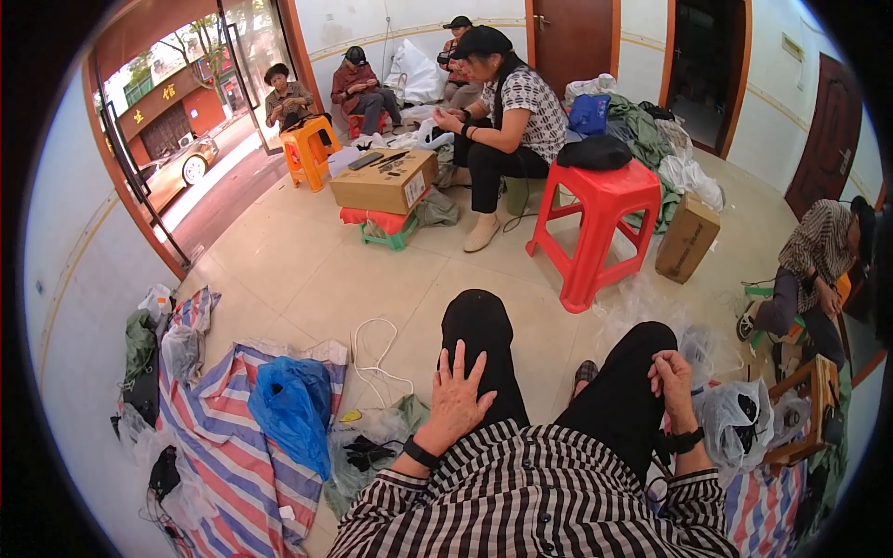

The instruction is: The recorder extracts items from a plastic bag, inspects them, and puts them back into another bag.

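Left of the left hand (454, 405), a bag (291, 407) lies on a sheet (228, 474). Further ahead, a box (377, 193) sits left of a stool (607, 197).

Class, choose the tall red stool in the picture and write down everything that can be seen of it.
The red stool looks like glossy moulded plastic. It has a flat, squarish seat and splayed legs joined by low crossbars; not every leg shows fully. It stands upright on the pale tiled floor, beyond the camera wearer's knees and right of the picture's middle. A soft black item, perhaps a cap or bag, lies on its seat. Nobody sits on it.
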`<act>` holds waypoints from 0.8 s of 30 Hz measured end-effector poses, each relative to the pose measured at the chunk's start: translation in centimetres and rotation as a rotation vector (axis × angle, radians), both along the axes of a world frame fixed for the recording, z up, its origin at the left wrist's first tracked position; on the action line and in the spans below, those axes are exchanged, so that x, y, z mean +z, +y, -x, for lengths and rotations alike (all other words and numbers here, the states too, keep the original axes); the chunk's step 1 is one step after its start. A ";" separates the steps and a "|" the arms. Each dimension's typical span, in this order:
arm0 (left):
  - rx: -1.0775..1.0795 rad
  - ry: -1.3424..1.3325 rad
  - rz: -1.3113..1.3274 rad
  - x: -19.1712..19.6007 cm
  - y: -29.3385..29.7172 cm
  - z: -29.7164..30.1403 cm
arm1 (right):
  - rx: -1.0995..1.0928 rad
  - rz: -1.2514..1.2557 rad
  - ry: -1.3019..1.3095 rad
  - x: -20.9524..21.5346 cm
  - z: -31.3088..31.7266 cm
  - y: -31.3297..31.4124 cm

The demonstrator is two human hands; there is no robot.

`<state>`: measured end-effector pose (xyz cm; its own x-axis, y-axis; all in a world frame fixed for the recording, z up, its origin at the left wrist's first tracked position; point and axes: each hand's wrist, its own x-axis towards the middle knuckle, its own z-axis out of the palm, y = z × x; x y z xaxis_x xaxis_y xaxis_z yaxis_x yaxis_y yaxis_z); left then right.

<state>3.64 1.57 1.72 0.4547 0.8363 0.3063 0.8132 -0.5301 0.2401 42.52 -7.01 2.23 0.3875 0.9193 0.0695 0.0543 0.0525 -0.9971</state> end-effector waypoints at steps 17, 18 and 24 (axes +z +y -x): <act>0.002 -0.013 0.009 -0.2 0.0 0.1 | -0.008 0.001 0.008 0.0 0.0 0.0; 0.002 -0.014 0.011 -0.2 0.0 0.1 | -0.006 0.001 0.008 0.0 0.0 0.0; -0.004 -0.022 0.003 0.2 0.0 0.1 | -0.002 -0.001 0.004 -0.3 -0.2 0.0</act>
